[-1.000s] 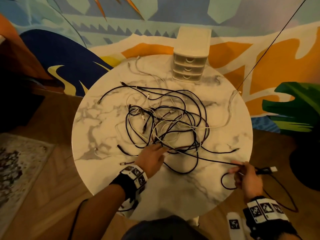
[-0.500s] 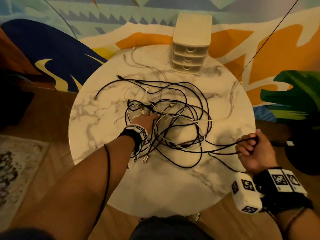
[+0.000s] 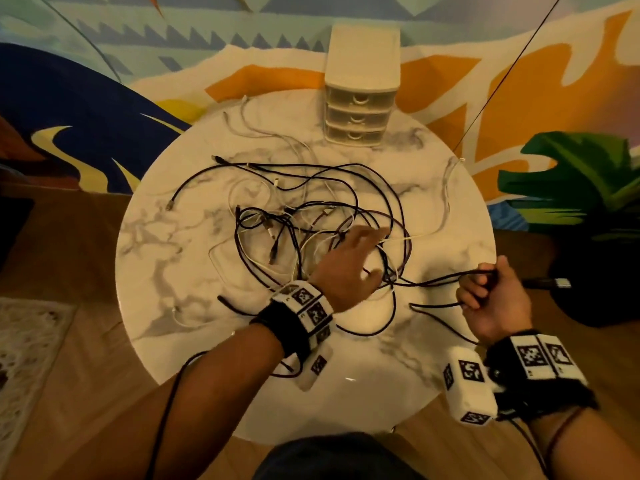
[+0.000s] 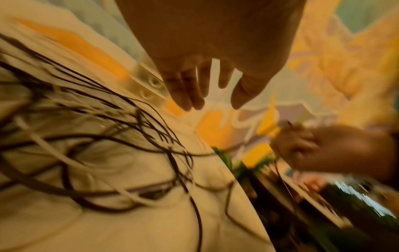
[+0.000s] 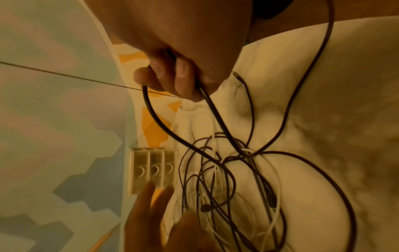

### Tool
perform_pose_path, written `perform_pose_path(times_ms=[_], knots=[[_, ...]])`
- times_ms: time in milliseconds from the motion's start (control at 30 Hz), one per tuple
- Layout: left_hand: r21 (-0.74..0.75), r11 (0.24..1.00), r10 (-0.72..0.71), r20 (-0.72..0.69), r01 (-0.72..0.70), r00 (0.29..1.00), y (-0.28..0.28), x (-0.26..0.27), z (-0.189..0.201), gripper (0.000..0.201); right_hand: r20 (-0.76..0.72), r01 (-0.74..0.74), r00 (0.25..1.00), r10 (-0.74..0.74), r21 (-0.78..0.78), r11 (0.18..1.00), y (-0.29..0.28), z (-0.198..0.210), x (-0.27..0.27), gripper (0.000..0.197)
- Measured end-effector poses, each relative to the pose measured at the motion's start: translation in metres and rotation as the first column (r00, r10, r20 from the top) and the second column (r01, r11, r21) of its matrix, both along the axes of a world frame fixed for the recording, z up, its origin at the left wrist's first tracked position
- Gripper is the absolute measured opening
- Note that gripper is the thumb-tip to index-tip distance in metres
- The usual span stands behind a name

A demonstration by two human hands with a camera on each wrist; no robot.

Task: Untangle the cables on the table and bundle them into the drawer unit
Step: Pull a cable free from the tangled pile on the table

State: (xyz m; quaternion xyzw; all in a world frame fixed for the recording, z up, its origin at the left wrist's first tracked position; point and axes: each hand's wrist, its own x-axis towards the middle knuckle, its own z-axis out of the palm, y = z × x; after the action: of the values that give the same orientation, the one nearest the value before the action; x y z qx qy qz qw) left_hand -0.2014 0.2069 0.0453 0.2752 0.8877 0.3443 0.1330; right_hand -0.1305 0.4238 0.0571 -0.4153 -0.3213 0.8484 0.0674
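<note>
Curled tight, the right hand (image 3: 493,303) grips a black cable (image 3: 446,277) at the near right edge of the table (image 3: 156,244); its plug sticks out past the thumb, beyond the rim. Beside it, the left hand (image 3: 346,268) is spread above the tangle (image 3: 311,230), fingers (image 4: 190,92) straight and holding nothing. I cannot tell if it touches the cables. Behind the heap, the drawer unit (image 3: 360,88) stands at the far edge with all three drawers closed. I judge the step is freeing this first black cable. Next, the left hand should press the heap down while the right draws the cable out slowly, because it crosses several loops.
</note>
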Motion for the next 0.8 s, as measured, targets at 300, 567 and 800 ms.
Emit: perform_pose_path(times_ms=[300,567,800], knots=[[-0.636,0.769,0.034,-0.062,-0.066,0.998,-0.005,-0.018,-0.043,0.035,0.023,-0.005,1.000,0.002,0.133,0.991,0.008,0.003,0.023,0.046],[-0.151,0.983,-0.091,0.117,0.108,0.989,0.058,0.017,0.052,0.031,0.136,0.055,0.987,-0.089,0.236,0.970,0.057,-0.007,0.059,0.053],[-0.444,0.540,-0.441,0.574,0.715,0.690,0.103,0.154,-0.019,0.038,0.150,0.085,0.975,-0.163,0.428,0.900,0.129,0.017,0.106,0.048]])
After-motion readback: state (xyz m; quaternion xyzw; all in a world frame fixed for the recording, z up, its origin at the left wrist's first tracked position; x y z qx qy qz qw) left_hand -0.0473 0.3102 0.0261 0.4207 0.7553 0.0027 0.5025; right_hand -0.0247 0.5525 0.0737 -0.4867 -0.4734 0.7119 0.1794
